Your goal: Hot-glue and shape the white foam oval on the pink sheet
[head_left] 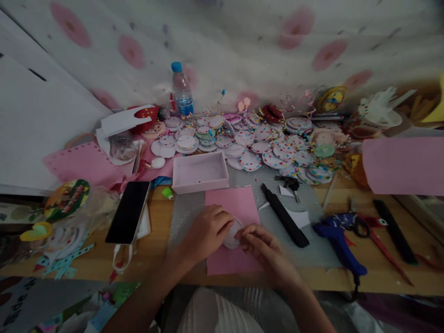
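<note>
A small round white disc (231, 235) with a pale rim is between my hands, over a pink sheet of paper (229, 201). My left hand (208, 230) is closed at the disc's left edge, with curled fingers gripping it. On the other side, my right hand (260, 243) has thumb and fingertips pinched together close to the disc's right edge. Whatever those fingertips hold, if anything, is too small to make out. Beneath the pink sheet lies a grey cutting mat (187, 215).
Beyond the hands stand a shallow white box (200, 187) and many dotted discs (249, 161). To the right lie a black utility knife (284, 215) and a blue glue gun (342, 245). A phone (129, 212) is at left; a water bottle (183, 95) stands behind.
</note>
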`<move>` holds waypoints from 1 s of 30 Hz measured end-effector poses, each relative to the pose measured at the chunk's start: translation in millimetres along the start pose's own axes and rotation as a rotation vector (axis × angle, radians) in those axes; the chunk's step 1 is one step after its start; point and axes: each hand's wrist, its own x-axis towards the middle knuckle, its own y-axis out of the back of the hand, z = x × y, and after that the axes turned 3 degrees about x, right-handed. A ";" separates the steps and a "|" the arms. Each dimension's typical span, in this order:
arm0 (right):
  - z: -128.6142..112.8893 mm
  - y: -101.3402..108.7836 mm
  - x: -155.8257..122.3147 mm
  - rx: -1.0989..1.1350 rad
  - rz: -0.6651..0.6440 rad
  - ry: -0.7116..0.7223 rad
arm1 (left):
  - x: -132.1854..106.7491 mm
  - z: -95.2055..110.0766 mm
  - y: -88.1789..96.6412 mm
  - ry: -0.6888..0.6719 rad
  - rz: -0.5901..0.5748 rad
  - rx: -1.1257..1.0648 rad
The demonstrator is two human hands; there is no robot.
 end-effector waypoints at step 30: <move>-5.5 -1.8 27.9 -1.055 0.234 0.734 | -15.9 0.0 -1.3 0.373 -0.007 -0.384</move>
